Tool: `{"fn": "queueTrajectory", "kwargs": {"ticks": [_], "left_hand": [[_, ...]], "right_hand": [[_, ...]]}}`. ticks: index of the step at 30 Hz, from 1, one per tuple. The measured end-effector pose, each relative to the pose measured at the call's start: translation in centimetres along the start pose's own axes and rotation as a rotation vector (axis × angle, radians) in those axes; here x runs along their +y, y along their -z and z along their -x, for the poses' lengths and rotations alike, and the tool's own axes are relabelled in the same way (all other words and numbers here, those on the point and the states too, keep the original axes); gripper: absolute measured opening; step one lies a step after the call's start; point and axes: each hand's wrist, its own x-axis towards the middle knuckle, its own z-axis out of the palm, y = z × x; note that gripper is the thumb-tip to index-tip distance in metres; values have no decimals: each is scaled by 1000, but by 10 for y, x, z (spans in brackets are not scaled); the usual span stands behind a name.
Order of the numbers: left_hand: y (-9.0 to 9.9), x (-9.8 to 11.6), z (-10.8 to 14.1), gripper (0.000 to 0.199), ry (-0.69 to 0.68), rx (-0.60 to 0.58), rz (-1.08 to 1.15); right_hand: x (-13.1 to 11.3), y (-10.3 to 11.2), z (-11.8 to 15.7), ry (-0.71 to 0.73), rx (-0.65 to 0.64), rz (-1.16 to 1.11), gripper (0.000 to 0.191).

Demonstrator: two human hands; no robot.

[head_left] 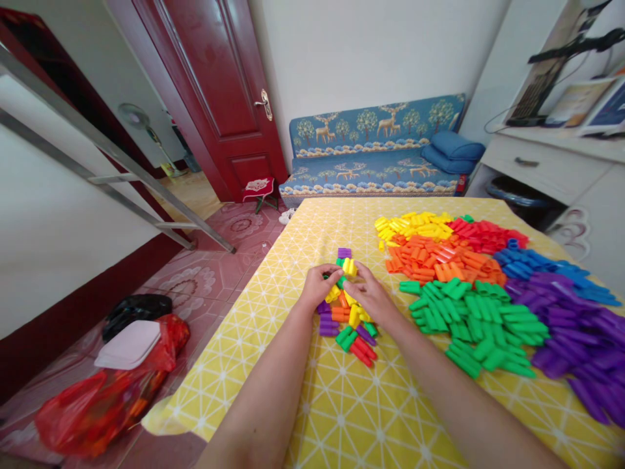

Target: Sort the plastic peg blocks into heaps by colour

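My left hand [319,285] and my right hand [370,294] are close together above the table, fingers closed around a small cluster of plastic building blocks. A yellow block [349,266] sticks up between the fingertips, with a green block [342,282] just below it. My fingers cover part of the cluster, so how the pieces join is hidden. Under and around my hands are more blocks: orange [340,314], purple [328,326], green [346,339] and red [362,352]. Beyond the fingertips lies a purple block [344,252].
Colour-sorted block piles cover the table's right side: yellow [415,226], orange [439,257], red [488,236], blue [551,267], green [478,319] and purple [581,332]. A patterned yellow cloth [273,286] covers the table. A blue sofa [361,169] stands behind; red bags [97,410] lie on the floor left.
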Motion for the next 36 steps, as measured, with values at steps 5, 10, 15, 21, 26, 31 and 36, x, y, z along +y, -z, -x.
{"fn": "queueTrajectory", "kwargs": {"ticks": [5, 10, 15, 21, 26, 31, 36], "left_hand": [[0, 1, 1, 27, -3, -10, -16], [0, 3, 1, 25, 11, -11, -26], [0, 4, 1, 23, 13, 9, -17], [0, 2, 0, 25, 0, 5, -6], [0, 0, 1, 31, -21, 5, -50], [-1, 0, 0, 29, -32, -1, 22], [-2, 3, 1, 26, -55, 60, 68]], "right_hand": [[-11, 4, 41, 201, -17, 458, 89], [-14, -10, 69, 299, -81, 806, 81], [-21, -15, 56, 322, -28, 920, 44], [-21, -12, 19, 309, 108, 869, 15], [-2, -16, -9, 174, 334, 657, 22], [13, -16, -18, 317, 454, 325, 19], [10, -14, -15, 309, 480, 113, 18]]}}
